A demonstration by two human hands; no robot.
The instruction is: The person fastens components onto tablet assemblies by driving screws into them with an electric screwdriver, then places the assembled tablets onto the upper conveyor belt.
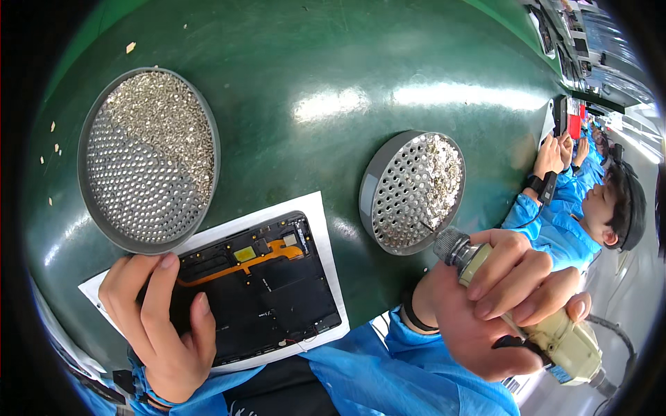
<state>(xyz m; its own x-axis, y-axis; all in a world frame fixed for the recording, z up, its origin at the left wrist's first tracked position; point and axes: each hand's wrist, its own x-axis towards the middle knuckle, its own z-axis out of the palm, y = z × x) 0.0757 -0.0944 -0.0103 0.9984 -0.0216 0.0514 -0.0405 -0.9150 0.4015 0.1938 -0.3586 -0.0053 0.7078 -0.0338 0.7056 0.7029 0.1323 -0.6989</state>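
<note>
My right hand (499, 305) is wrapped round a pale yellow-green electric screwdriver (565, 343). Its thin bit points into the smaller round tray (374, 184), which has a perforated floor and small silvery screws (444, 177) heaped along its right side. On the left, my left hand (163, 312) rests with fingers apart over the edge of an opened black tablet-like device (270, 291), its fingertips close to the rim of the larger tray. An orange flex cable (277, 255) and a yellow patch show inside the device. White paper (316, 208) lies beneath it.
The larger round tray (82, 166), part filled with screws, stands at the left on the green tabletop (277, 83). Small pale scraps (130, 47) lie near it. A person in blue (555, 222) works at the right. The screwdriver's cable (624, 340) trails off right.
</note>
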